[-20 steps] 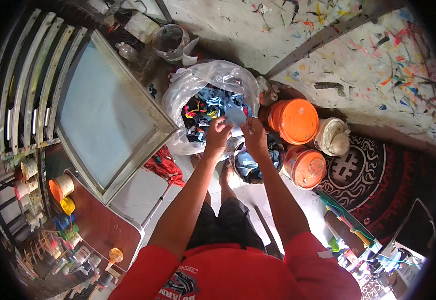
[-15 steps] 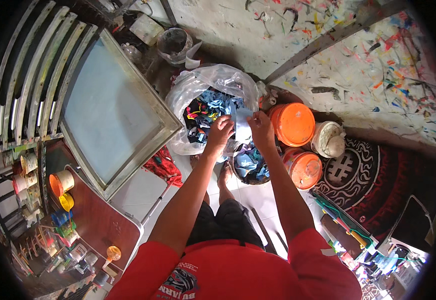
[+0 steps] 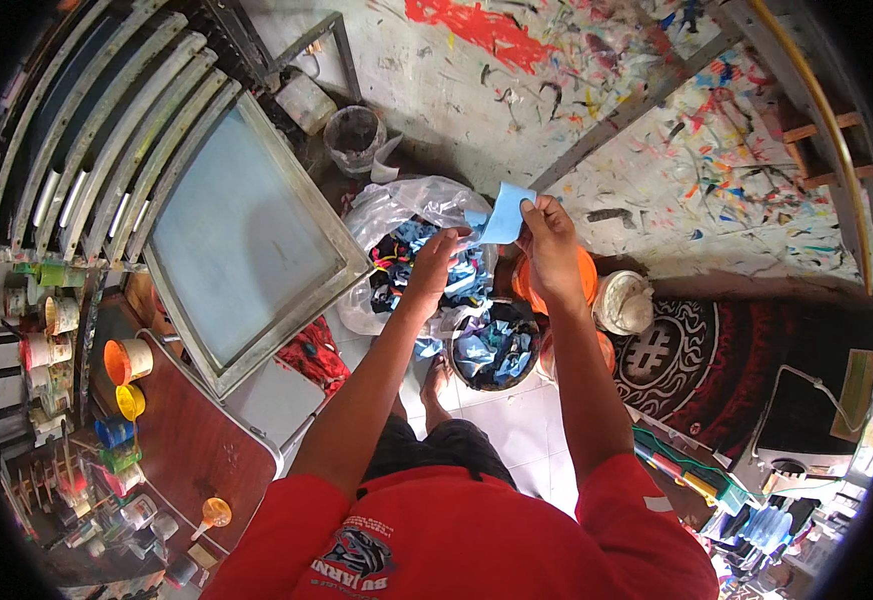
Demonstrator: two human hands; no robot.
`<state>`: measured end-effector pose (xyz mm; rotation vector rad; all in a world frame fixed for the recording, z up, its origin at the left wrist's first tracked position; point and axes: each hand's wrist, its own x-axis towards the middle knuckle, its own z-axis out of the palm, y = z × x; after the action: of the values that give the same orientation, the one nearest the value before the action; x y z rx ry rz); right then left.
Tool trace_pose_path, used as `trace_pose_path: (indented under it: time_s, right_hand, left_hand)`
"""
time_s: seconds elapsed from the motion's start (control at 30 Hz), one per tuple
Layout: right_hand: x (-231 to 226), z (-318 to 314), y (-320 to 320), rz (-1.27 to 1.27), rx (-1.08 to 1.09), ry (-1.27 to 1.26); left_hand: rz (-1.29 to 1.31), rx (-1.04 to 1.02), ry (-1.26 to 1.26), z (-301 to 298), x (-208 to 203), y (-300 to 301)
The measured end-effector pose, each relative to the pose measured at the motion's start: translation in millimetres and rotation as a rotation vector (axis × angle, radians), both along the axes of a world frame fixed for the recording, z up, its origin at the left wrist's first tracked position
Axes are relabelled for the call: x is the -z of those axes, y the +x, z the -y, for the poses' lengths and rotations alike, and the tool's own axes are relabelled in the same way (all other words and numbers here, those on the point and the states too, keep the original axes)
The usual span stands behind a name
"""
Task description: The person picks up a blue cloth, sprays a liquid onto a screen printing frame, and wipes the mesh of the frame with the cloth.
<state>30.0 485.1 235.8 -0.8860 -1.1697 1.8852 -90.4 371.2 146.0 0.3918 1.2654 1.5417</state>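
Note:
A light blue piece of cloth (image 3: 506,214) stretches between my two hands above a clear plastic bag (image 3: 361,305). My right hand (image 3: 550,240) pinches its upper right part between thumb and fingers. At the cloth's lower left edge, my left hand (image 3: 434,262) has its fingertips closed on it. Inside the bag lie many fabric scraps (image 3: 411,245), mostly blue and black with red and yellow bits. Just below, a round dark bin (image 3: 496,386) holds more blue and dark scraps.
A wooden-framed screen (image 3: 246,235) leans on the left, beside a rack of frames (image 3: 106,130). Orange-lidded buckets (image 3: 574,275) and a white bucket (image 3: 623,303) stand right of the bag. Paint pots (image 3: 128,361) sit at a brown table (image 3: 196,430). A paint-splashed wall (image 3: 646,160) rises beyond.
Both hands have moved with the cloth, the right one up and further right. The cloth, hanging down between my hands before, now sticks up from my right fingers. The view has shifted slightly.

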Motion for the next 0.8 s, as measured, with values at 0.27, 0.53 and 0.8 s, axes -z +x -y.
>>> trace_pose_path:
  time_s: [0.27, 0.53, 0.8]
  right_hand:
    - [-66.2, 70.2, 31.6, 0.53, -0.025, 0.895]
    - [-56.5, 140.5, 83.7, 0.533, -0.481, 0.803]
    - [-84.8, 190.9, 45.9, 0.555, -0.725, 1.072]
  left_hand:
    - [-0.393, 0.2, 0.274, 29.2, -113.9, 28.9]
    - [-0.901, 0.566, -0.017, 126.1, -151.5, 64.1]
    - [-0.8, 0.022, 0.04, 222.8, -141.3, 83.6]
